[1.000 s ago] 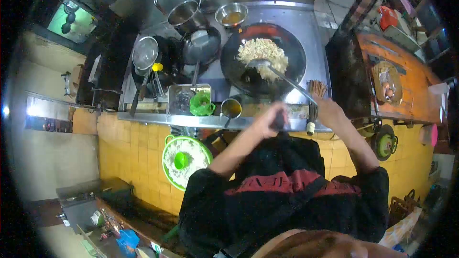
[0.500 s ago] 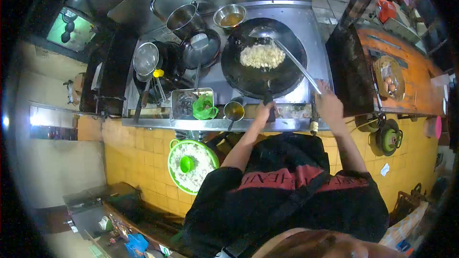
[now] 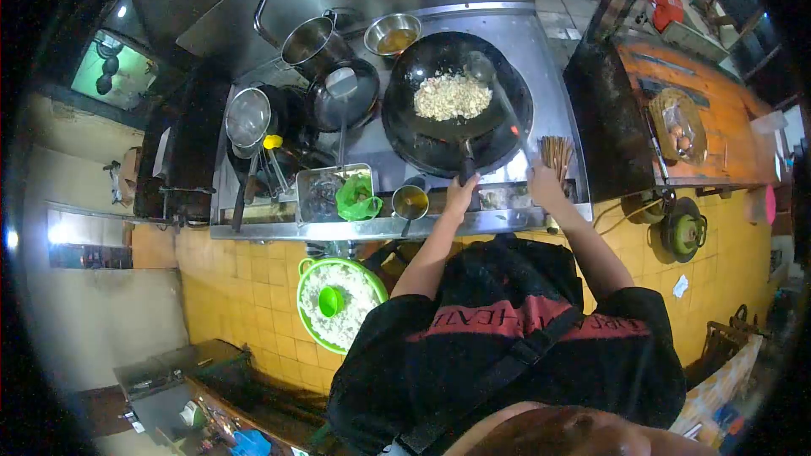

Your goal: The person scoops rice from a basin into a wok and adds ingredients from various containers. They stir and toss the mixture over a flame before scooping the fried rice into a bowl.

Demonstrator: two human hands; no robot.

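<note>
A black wok [image 3: 414, 139] sits on the steel stove, holding a mound of pale, rice-like grains [image 3: 454, 98]. My left hand [image 3: 459, 197] is closed around the wok's dark handle [image 3: 467, 165], at the near side. My right hand [image 3: 546, 184] grips the long handle of a metal ladle [image 3: 480, 67], whose bowl is inside the wok at the right edge of the grains. The ladle's shaft is slightly blurred. Just behind my right hand, a bamboo brush [image 3: 557, 152] stands with its bristles up, partly covered by the hand.
A small pot of yellowish liquid [image 3: 410, 202] and a tray with a green bag [image 3: 359, 198] line the front edge. Left are a second pan [image 3: 361, 105], a strainer [image 3: 248, 116] and a tall pot [image 3: 314, 44]. A green basin of white rice [image 3: 308, 312] stands below.
The ladle's bowl has swung from behind the grains to their right side. My right hand has shifted left, exposing the bamboo brush. My left hand keeps hold of the wok handle.
</note>
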